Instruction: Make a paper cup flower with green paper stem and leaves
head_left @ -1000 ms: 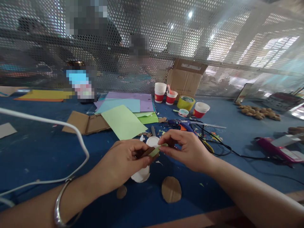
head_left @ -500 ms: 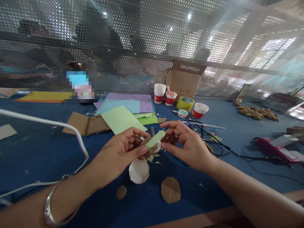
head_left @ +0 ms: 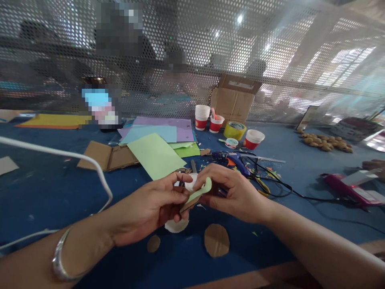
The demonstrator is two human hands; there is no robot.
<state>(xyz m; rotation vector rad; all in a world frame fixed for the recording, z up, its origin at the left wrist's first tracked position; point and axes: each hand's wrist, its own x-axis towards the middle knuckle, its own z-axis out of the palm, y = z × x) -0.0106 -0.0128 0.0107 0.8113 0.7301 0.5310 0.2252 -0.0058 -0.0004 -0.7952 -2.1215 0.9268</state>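
My left hand [head_left: 152, 206] and my right hand [head_left: 233, 192] meet above the blue table [head_left: 45, 188], both pinching one small craft piece: a light green paper strip [head_left: 200, 191] laid on a brown cardboard strip. A white paper cup [head_left: 177, 224] shows just under my left fingers, partly hidden by them. Two round cardboard discs, a small one [head_left: 153, 243] and a larger one [head_left: 217, 240], lie on the table right below my hands. A silver bangle circles my left wrist.
Coloured paper sheets [head_left: 155, 154] and flat cardboard [head_left: 106, 155] lie behind my hands. Red-and-white cups [head_left: 202, 117], a yellow tape roll [head_left: 235, 130], a blue glue gun [head_left: 237, 160] with black cord and a cardboard box [head_left: 236, 98] stand further back. A white cable [head_left: 60, 156] loops at left.
My hands dropped a little and closed together. The right hand, open half a second ago, now grips the green strip, which has tilted and curled at its tip. The cup is more hidden.
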